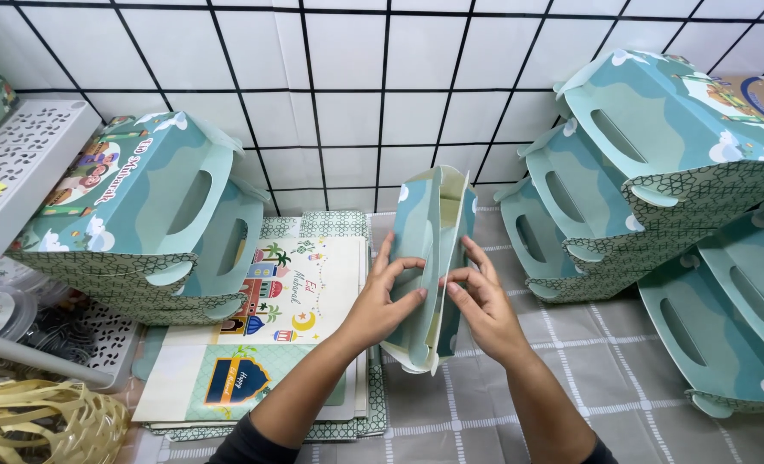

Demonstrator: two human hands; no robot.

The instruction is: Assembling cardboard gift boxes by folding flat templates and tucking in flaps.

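Note:
A partly folded teal cardboard gift box [434,225] stands on edge in the middle of the view, its cream inside showing. My left hand [384,296] presses its left panel with the fingers spread over the card. My right hand [483,302] grips the right panel, with the fingertips at the fold between the two sides. Both hands hold the box above the checked cloth.
A stack of flat printed box blanks [270,344] lies at the left of my hands. Assembled teal boxes with handle slots are stacked at the left [141,215] and at the right [657,172]. A white perforated shelf [30,163] and a woven basket [38,425] are far left.

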